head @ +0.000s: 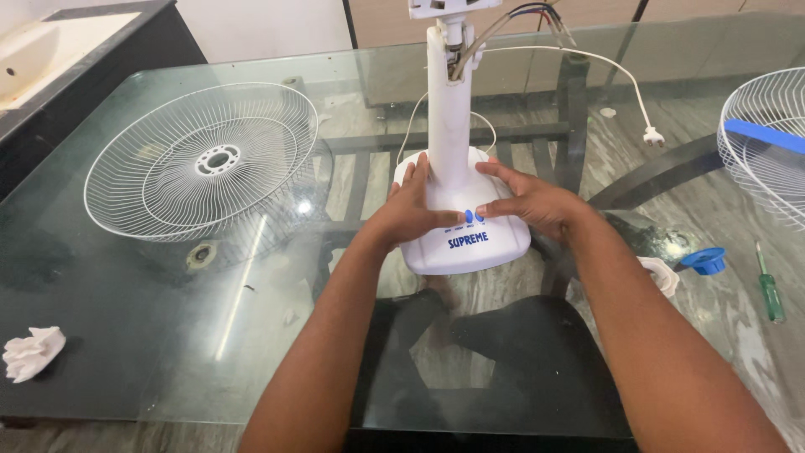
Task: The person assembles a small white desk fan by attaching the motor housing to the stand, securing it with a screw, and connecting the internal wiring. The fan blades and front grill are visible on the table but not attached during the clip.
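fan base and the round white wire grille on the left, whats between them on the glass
Head view: only bare glass table lies between the white plastic fan base and the round white wire grille.

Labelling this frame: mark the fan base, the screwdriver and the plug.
fan base (470, 247), head view, front face below the buttons
screwdriver (771, 294), head view, green handle
plug (653, 136), head view, white plug body
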